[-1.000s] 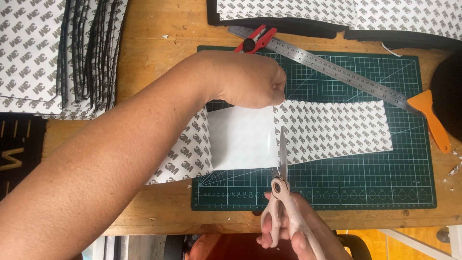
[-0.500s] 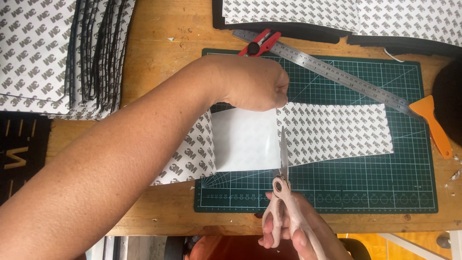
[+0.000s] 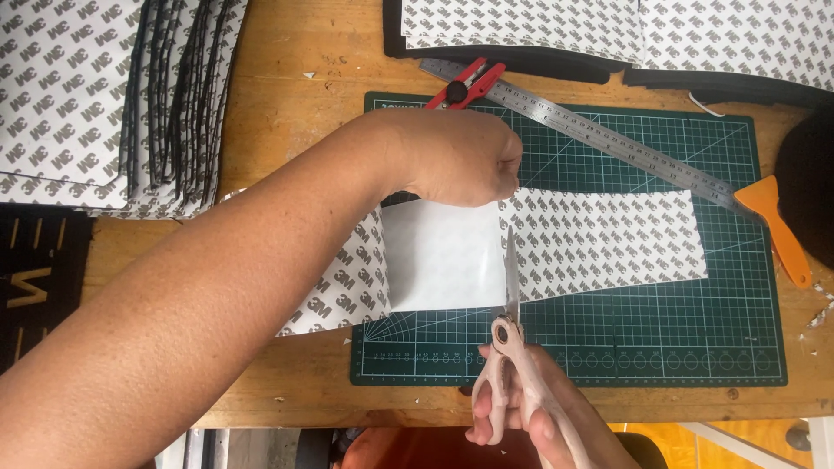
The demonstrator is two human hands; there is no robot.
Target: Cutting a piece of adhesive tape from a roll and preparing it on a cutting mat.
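Note:
My left hand [image 3: 456, 156] reaches across the green cutting mat [image 3: 738, 347] and pinches the far edge of a long patterned backing sheet [image 3: 599, 243]. A plain white square piece [image 3: 443, 256] lies on the sheet just below that hand. My right hand [image 3: 543, 417] grips pale-handled scissors [image 3: 504, 347] at the near edge of the mat. The blades point away from me and run into the sheet along the right side of the white square.
A steel ruler [image 3: 591, 130] lies slanted across the mat's far side, with a red utility knife [image 3: 465, 85] at its left end. An orange scraper [image 3: 777, 226] sits at the right. Stacks of patterned sheets [image 3: 95, 95] fill the far left and the top [image 3: 625, 30].
The scissors have moved slightly along the cut line; my left hand keeps its hold on the sheet. The view has shifted a little.

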